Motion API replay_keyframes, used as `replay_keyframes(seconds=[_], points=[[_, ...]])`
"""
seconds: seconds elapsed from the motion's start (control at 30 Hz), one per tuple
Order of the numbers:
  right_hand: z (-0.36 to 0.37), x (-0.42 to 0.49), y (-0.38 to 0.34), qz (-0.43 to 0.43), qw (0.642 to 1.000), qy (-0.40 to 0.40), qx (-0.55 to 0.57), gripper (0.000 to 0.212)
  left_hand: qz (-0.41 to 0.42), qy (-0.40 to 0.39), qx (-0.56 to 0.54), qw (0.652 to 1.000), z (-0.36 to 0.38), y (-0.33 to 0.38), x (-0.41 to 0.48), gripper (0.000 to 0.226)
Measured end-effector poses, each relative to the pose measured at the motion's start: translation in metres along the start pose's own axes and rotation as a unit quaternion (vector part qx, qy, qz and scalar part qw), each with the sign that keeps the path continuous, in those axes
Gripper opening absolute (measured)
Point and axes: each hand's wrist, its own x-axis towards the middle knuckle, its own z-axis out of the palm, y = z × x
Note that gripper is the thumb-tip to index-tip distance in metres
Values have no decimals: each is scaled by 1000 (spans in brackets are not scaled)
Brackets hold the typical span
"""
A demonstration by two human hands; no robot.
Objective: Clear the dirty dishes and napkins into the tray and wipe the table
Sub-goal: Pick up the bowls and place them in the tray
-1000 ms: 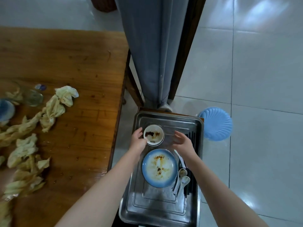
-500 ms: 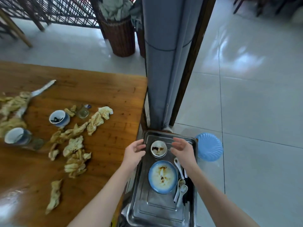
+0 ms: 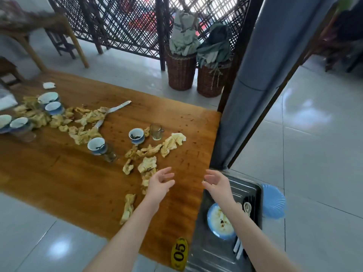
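Note:
My left hand [image 3: 159, 183] hovers empty over the wooden table [image 3: 78, 183], fingers loose, just right of crumpled yellowish napkins [image 3: 147, 165]. My right hand [image 3: 217, 182] is also empty, above the table's right edge and the far end of the metal tray [image 3: 208, 252]. My right forearm partly covers a dirty blue plate [image 3: 218, 222] lying in the tray, with white spoons [image 3: 247, 208] beside it. Two small blue cups [image 3: 137, 136] [image 3: 96, 145] and a glass mug [image 3: 156, 131] stand on the table. Further blue bowls [image 3: 52, 107] sit among napkins at the far left.
A grey curtain [image 3: 255, 85] on a dark post hangs just beyond the tray. A blue plastic stool [image 3: 273, 202] stands right of the tray. Two wicker baskets [image 3: 181, 73] with cloths are behind the table. A yellow "05" tag [image 3: 179, 253] marks the table's near corner.
Both hands let go of the small sauce dish in the tray and moved left and up toward the table. The view swung up and left, showing more of the table.

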Motion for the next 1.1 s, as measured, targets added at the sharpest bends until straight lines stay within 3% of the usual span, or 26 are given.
replay_keyframes(seconds=[0.3, 0.53, 0.73, 1.1], points=[[126, -60, -54, -34, 999, -1, -19, 36, 35, 11, 6, 999, -173, -24, -37, 40], [208, -90, -90, -56, 997, -46, -23, 36, 51, 62, 19, 997, -287, -31, -69, 40], [272, -96, -124, -81, 993, -72, -49, 38, 59, 124, -8, 990, -362, -42, -84, 37], [363, -77, -163, -103, 986, -111, -63, 39, 26, 167, -27, 985, -464, -50, -64, 39]])
